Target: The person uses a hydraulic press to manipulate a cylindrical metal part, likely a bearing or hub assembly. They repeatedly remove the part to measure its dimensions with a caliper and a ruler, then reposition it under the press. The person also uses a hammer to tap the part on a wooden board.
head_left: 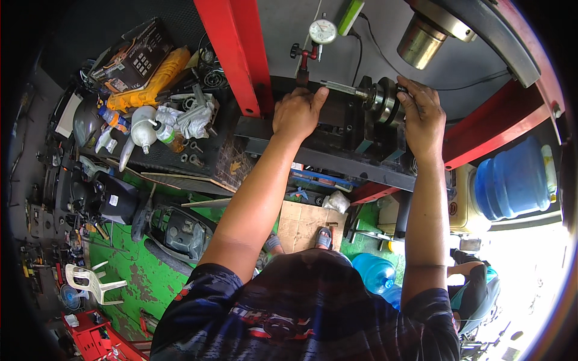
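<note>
Packages: dark cardboard box (133, 57) with a printed picture sits at the far left of the table (223, 157), next to a yellow power tool (150, 84); white spray bottles (143, 129) and a crumpled grey rag (194, 120) lie just beside it.
Signs: round white dial gauge (323, 31) on a small red-knobbed stand, up above the shaft; green flat gadget (350, 16) near it with a black cable.
Crank assembly: shiny metal crank assembly (380, 99) resting on blue-grey V-blocks (376, 144), between the red press frame posts (236, 54). Long axis runs left-right, thin shaft end pointing left toward the gauge stand.
Left hands bit: left hand (296, 113) is loosely curled, resting on the dark block just by the shaft tip, index finger stretched toward it.
Right hands bit: right hand (421, 117) is wrapped over the right side of the round flywheels, fingers closed on the rim.
Materials: polished steel cylinder (424, 37) hangs overhead; blue plastic water jug (512, 179) to the right; green chipped floor (141, 277) below.
</note>
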